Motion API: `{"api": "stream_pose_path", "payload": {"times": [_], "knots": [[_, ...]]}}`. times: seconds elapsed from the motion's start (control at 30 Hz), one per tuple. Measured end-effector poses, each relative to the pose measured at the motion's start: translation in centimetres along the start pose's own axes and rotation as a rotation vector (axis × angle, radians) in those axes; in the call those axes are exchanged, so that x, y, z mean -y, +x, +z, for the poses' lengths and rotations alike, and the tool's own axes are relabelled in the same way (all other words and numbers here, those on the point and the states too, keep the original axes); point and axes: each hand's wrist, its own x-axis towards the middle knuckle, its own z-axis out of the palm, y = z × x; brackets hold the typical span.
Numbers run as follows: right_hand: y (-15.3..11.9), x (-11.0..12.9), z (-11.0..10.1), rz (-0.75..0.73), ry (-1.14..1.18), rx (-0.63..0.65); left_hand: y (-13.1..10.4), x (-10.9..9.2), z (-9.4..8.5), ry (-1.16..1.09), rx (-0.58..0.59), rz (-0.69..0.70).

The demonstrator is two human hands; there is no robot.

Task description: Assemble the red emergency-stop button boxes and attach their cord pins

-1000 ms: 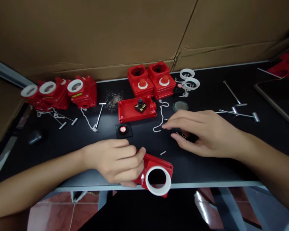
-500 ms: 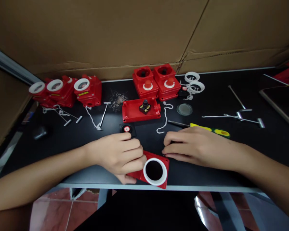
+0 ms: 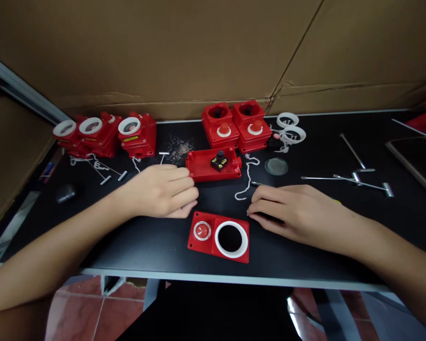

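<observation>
A red cover (image 3: 210, 222) lies flat near the table's front edge, with a red button in a white ring on its left and a white-rimmed round opening on its right. Up and left of it is my left hand (image 3: 166, 192), closed, with curled fingers hiding whatever is in them. My right hand (image 3: 287, 208) is closed in a pinch to the right of the cover. A tiny shiny bit shows at its fingertips, too small to name. Behind both hands sits an open red box (image 3: 200, 166) with a black switch block (image 3: 219, 162) inside.
Assembled red boxes (image 3: 142, 137) stand at the back left, and two more (image 3: 223, 129) at the back middle. White rings (image 3: 294, 134), a clear disc (image 3: 276, 166), white cord (image 3: 248, 177) and small metal hammers (image 3: 362, 184) lie rightward. A screwdriver is mostly under my right hand.
My left hand has let go of the red cover and moved up and left, over the spot where a black square piece with a round label lay. My right hand remains pinched beside the cover.
</observation>
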Motion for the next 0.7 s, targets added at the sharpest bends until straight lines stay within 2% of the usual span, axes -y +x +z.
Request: {"api": "stream_pose_path", "payload": {"times": [0.03,0.13,0.2,0.37,0.5,0.7], "knots": [[0.1,0.0,-0.1,0.002,-0.001,0.0,-0.1,0.5,-0.7,-0.003,0.047,0.002],[0.3,-0.1,-0.5,0.008,-0.01,-0.006,-0.2,1.4,-2.4,-0.06,0.162,-0.127],[0.4,-0.1,-0.8,0.013,-0.024,-0.01,-0.4,1.5,-2.8,-0.086,0.21,-0.158],[0.5,0.0,-1.1,0.011,-0.043,-0.002,-1.0,1.3,-1.5,-0.145,0.281,-0.214],[0.3,-0.1,-1.0,0.0,-0.054,-0.002,-1.3,1.0,-0.4,-0.125,0.3,-0.202],[0.2,-0.1,-0.7,0.016,-0.074,-0.002,-1.3,0.7,0.0,-0.28,0.263,-0.272]]}}
